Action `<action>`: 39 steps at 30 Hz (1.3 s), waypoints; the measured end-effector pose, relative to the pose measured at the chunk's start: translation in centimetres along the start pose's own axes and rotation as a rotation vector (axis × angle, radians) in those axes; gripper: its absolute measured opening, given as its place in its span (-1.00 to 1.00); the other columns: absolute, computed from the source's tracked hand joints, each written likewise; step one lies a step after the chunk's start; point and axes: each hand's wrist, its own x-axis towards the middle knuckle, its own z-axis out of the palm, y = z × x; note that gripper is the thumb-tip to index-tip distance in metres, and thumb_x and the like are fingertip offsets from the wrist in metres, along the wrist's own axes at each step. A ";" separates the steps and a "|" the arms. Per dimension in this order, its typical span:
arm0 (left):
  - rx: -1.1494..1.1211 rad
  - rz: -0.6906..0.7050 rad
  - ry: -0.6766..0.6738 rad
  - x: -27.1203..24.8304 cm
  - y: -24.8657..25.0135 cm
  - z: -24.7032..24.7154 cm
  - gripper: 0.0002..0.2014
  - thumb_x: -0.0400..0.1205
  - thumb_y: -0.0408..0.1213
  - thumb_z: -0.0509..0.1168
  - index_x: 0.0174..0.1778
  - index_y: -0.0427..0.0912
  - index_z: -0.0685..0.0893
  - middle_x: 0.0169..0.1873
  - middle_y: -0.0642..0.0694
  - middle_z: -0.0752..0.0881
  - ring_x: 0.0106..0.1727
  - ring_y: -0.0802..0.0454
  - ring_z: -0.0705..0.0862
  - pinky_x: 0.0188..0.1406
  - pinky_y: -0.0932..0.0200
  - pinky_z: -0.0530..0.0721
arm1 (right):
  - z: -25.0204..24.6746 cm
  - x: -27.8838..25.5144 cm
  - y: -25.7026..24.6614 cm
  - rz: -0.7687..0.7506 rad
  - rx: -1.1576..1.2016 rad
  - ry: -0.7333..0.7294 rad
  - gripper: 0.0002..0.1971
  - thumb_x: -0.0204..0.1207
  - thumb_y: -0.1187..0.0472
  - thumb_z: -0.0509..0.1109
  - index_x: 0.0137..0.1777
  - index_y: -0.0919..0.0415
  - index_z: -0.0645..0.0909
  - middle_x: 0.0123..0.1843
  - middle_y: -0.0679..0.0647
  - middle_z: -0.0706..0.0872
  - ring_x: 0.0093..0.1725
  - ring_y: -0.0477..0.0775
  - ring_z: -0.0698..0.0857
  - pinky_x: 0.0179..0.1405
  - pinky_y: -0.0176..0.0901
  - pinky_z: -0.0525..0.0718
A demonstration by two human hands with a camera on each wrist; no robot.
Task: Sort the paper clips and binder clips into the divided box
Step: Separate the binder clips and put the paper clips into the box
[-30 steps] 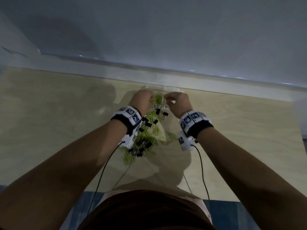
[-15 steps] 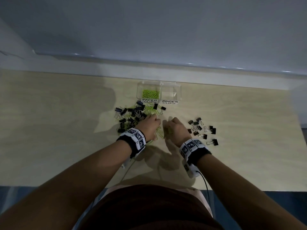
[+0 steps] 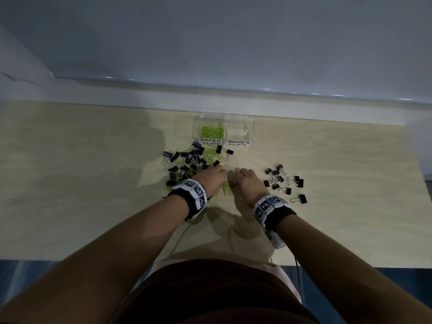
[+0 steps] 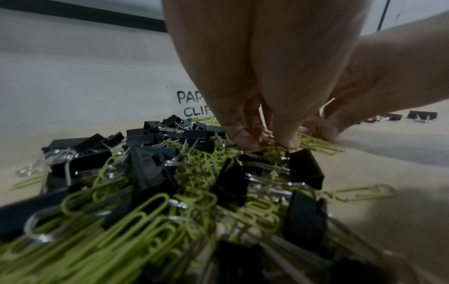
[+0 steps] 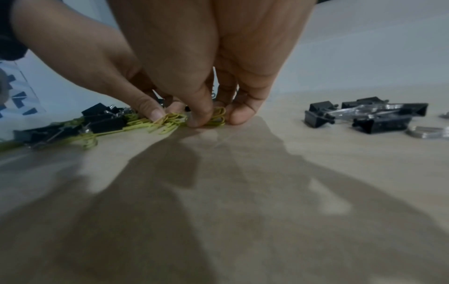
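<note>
I count one divided box with two compartments, and my two hands. Black binder clips: about ten right, more left; green paper clips too tangled to count.

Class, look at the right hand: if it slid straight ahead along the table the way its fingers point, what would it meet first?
Probably the loose green paper clips and a black binder clip before the divided box, though depth is uncertain; the right hand already pinches some.

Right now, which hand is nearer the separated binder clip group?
Right. The right hand sits just beside the separated binder clips; the left hand is farther, at the mixed pile.
</note>
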 end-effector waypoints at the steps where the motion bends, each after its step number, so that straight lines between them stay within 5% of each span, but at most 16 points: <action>1: 0.037 0.002 0.014 0.0 0.1 0.2 -0.84 0.62 -0.44 0.22 0.11 -0.33 0.50 0.14 -0.27 0.51 0.12 -0.24 0.54 0.03 -0.09 0.59 | 0.1 -0.1 0.1 0.009 0.025 -0.032 -0.64 -0.01 0.58 0.51 -0.16 0.48 0.57 -0.23 0.41 0.65 -0.28 0.45 0.63 -0.32 0.15 0.70; 3: 0.081 0.009 0.041 -0.2 0.3 0.4 -0.79 0.59 -0.51 0.21 0.13 -0.33 0.49 0.14 -0.28 0.49 0.13 -0.25 0.53 0.00 -0.09 0.59 | 0.8 0.1 0.6 -0.040 0.006 0.058 -0.63 -0.03 0.55 0.55 -0.17 0.48 0.59 -0.26 0.39 0.65 -0.35 0.43 0.65 -0.46 0.10 0.66; 5: 0.088 0.020 0.046 -0.3 0.6 0.5 -0.72 0.55 -0.56 0.20 0.17 -0.32 0.47 0.13 -0.28 0.51 0.13 -0.23 0.53 0.01 -0.09 0.60 | 0.6 0.1 0.6 -0.044 0.006 0.118 -0.68 0.35 0.48 0.40 0.12 0.51 0.56 0.05 0.44 0.62 -0.03 0.48 0.62 -0.12 0.18 0.60; 7: 0.079 0.032 0.045 -0.4 0.8 0.6 -0.67 0.52 -0.60 0.20 0.20 -0.33 0.45 0.13 -0.28 0.54 0.13 -0.22 0.55 0.05 -0.07 0.60 | 1.0 0.2 1.1 -0.037 0.011 0.110 -0.67 0.52 0.43 0.25 0.28 0.51 0.48 0.20 0.44 0.56 0.15 0.46 0.54 0.10 0.16 0.48; 11: -0.064 0.029 0.031 -0.5 0.3 0.7 -0.75 0.55 -0.58 0.19 0.13 -0.33 0.48 0.06 -0.25 0.58 0.04 -0.15 0.57 -0.06 0.07 0.52 | 1.8 0.9 2.1 0.005 0.143 0.069 -0.66 0.42 0.48 0.26 0.21 0.44 0.51 0.11 0.39 0.59 0.07 0.38 0.56 -0.02 0.11 0.52; 14: -0.274 -0.037 0.026 -1.0 -0.5 -0.2 -0.93 0.64 -0.44 0.16 0.01 -0.29 0.49 -0.05 -0.19 0.59 -0.06 -0.11 0.59 -0.16 0.13 0.48 | 1.3 1.8 2.8 0.054 0.215 0.042 -0.77 0.35 0.52 0.27 -0.02 0.32 0.56 -0.05 0.29 0.64 -0.05 0.32 0.63 -0.10 0.07 0.60; 19: -0.522 -0.163 0.245 -1.5 -2.9 -4.3 -0.92 0.68 -0.30 0.18 -0.11 -0.19 0.51 -0.25 0.01 0.62 -0.29 0.04 0.60 -0.36 0.24 0.53 | -3.4 5.1 2.1 0.106 0.379 0.218 -0.87 0.40 0.54 0.30 -0.19 0.34 0.60 -0.21 0.22 0.73 -0.17 0.20 0.68 -0.17 -0.10 0.61; 24: -0.525 -0.304 0.490 1.4 -5.6 -8.9 -0.91 0.63 -0.44 0.20 -0.10 -0.26 0.60 -0.17 -0.07 0.68 -0.15 -0.01 0.65 -0.09 0.13 0.65 | -8.7 10.4 -0.4 0.087 0.362 0.362 -0.90 0.45 0.44 0.36 -0.16 0.30 0.69 -0.18 0.15 0.77 -0.17 0.07 0.70 0.00 -0.15 0.69; 29: -0.426 -0.418 0.485 4.5 -6.8 -10.3 -0.85 0.53 -0.50 0.31 -0.02 -0.28 0.69 0.00 -0.25 0.71 0.03 -0.18 0.68 0.06 0.02 0.65 | -10.3 13.2 -1.1 0.102 0.195 0.259 -0.74 0.43 0.34 0.47 0.12 0.29 0.67 0.12 0.21 0.73 0.11 0.14 0.68 0.19 -0.13 0.63; 33: -0.350 -0.326 0.530 3.0 -5.7 -9.1 -0.72 0.55 -0.44 0.34 0.17 -0.22 0.62 0.22 -0.16 0.57 0.18 -0.08 0.57 0.20 0.10 0.57 | -7.9 10.5 0.3 0.037 0.187 0.355 -0.80 0.47 0.40 0.38 0.07 0.28 0.70 0.05 0.23 0.70 0.01 0.19 0.68 0.11 0.02 0.67; 36: -0.272 -0.220 0.520 -0.3 -3.7 -6.6 -0.84 0.57 -0.35 0.33 0.05 -0.17 0.62 0.16 -0.08 0.54 0.17 -0.02 0.50 0.07 0.11 0.63 | -4.3 7.4 1.8 0.003 0.123 0.174 -0.81 0.47 0.40 0.31 -0.03 0.21 0.72 -0.02 0.18 0.74 -0.06 0.19 0.70 0.03 0.05 0.69; 39: -0.320 -0.181 0.327 -3.5 -2.0 -2.9 -0.87 0.55 -0.20 0.36 -0.04 -0.10 0.59 0.03 0.02 0.53 0.01 0.08 0.54 0.03 0.14 0.65 | -1.1 4.1 1.8 -0.024 0.148 -0.004 -0.87 0.47 0.28 0.38 -0.04 0.11 0.72 0.02 0.07 0.73 -0.15 0.03 0.67 -0.01 -0.04 0.71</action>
